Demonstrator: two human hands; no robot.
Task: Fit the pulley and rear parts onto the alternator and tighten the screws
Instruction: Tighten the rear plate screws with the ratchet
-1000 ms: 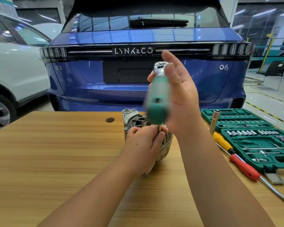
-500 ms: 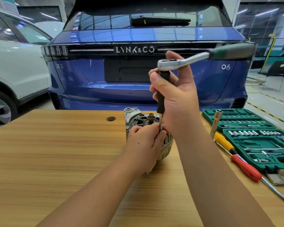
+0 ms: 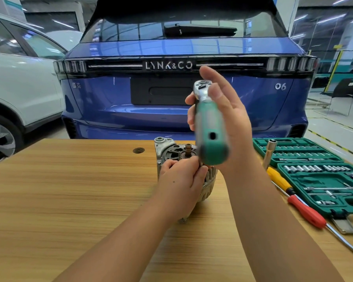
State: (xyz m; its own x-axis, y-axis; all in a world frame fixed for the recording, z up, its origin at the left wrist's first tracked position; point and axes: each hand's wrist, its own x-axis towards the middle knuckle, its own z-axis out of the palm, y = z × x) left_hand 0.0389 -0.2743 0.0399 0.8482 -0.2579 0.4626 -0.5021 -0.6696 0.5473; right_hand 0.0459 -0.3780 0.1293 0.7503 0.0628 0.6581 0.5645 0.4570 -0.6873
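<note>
Swung round since half a second ago, when it pointed off to the right, the green ratchet handle [image 3: 211,137] now points toward the camera, blurred. On the wooden counter [image 3: 69,190] the left hand [image 3: 181,182] rests on the alternator [image 3: 171,151], its fingers curled round the base of the driver shaft near the centre. Above it the right hand [image 3: 226,119] holds the ratchet's metal head, fingers loosely wrapped, the first finger stretched up. Further right lie a yellow screwdriver [image 3: 278,178], a red screwdriver [image 3: 306,210] and an open green socket case [image 3: 322,180]
</note>
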